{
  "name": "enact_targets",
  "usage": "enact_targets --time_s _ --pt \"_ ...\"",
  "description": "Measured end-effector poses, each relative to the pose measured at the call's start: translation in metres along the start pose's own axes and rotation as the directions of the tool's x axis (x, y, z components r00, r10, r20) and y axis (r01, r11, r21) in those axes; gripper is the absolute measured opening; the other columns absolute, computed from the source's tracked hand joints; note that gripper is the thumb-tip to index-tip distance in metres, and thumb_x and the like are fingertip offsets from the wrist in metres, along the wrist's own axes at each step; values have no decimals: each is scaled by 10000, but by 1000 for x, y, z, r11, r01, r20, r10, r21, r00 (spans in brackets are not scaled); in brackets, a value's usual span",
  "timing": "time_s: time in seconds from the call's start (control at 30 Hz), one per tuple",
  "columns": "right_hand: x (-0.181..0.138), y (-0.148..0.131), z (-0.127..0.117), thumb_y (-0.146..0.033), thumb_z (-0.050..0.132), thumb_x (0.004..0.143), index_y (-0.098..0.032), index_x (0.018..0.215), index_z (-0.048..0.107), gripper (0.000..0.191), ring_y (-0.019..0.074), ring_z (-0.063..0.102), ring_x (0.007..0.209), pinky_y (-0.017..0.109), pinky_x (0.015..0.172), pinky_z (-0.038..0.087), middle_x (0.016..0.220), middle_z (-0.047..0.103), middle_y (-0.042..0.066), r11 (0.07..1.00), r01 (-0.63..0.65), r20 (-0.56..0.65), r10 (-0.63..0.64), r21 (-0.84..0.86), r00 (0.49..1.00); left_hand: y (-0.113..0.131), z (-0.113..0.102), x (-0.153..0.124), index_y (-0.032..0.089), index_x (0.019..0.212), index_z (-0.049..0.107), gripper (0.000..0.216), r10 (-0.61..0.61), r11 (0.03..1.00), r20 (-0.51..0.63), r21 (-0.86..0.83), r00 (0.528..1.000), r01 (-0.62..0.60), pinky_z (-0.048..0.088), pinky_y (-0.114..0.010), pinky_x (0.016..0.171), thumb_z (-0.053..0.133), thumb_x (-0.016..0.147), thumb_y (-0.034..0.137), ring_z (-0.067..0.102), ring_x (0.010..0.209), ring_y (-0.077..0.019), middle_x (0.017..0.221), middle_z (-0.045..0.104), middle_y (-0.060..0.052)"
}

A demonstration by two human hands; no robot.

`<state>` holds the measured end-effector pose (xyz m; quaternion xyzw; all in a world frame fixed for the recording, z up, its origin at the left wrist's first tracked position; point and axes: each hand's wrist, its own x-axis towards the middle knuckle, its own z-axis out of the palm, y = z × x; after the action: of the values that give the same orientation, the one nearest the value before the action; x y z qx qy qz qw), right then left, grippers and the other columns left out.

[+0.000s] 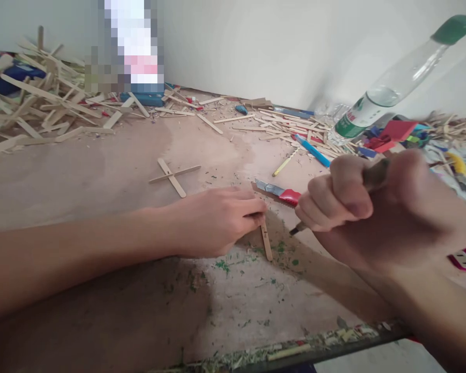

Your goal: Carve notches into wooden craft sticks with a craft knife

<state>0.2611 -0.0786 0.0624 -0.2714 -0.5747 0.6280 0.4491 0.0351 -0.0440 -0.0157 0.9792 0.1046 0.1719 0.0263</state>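
My left hand (225, 220) rests on the wooden table (101, 171), its fingers closed on the upper end of a craft stick (266, 242). Dark marks show on that stick, and its lower end points toward me. To the right, my right hand (345, 197) is held in a fist around a narrow hand tool with a flat dark tip (294, 231); most of its shaft is hidden. The tip is a little right of the stick, apart from it. A red utility knife (279, 192) with its blade out lies beyond my hands. Two crossed craft sticks (172, 177) lie beyond my left wrist.
Heaped craft sticks (42, 109) fill the back left; more loose sticks (283, 124) lie at the back. A plastic bottle (384, 96) stands at the right, near a blue pen (312, 150) and a yellow drill bit (286, 162). Green shavings (222, 266) and the table edge (314, 348) are near me.
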Motion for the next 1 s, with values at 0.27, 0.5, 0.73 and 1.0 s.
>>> enact_targets --time_s 0.27,0.5,0.73,1.0 --pt "9 9 3 -490 511 1064 -245 657 604 484 202 441 588 397 576 473 597 416 9 999 -6 43 3 47 999 -1 -2 1 122 1201 737 334 -5 999 -22 -51 1000 4 552 -383 1082 455 1025 93 670 1129 -253 1194 721 -126" --pt "8 20 -6 -520 512 1052 -223 669 636 500 212 482 612 398 595 518 608 456 26 999 13 128 -18 38 992 -2 0 0 121 1208 739 341 -4 998 -27 -60 1000 2 543 -385 1103 459 1016 94 658 1157 -261 1197 712 -136" --pt "8 28 0 -556 474 1073 -209 691 677 555 219 487 620 409 614 522 617 472 39 997 25 106 -32 68 994 -2 0 1 116 1172 741 330 -2 998 -26 -57 1000 1 535 -384 1103 439 1039 110 663 1140 -267 1175 709 -133" --pt "8 31 -7 -598 515 1062 -194 722 711 563 220 531 638 409 639 544 636 505 43 998 -5 135 -3 55 991 -2 1 0 129 1168 735 306 5 998 -35 -61 999 -7 530 -378 1101 465 1025 99 661 1129 -257 1193 709 -132"
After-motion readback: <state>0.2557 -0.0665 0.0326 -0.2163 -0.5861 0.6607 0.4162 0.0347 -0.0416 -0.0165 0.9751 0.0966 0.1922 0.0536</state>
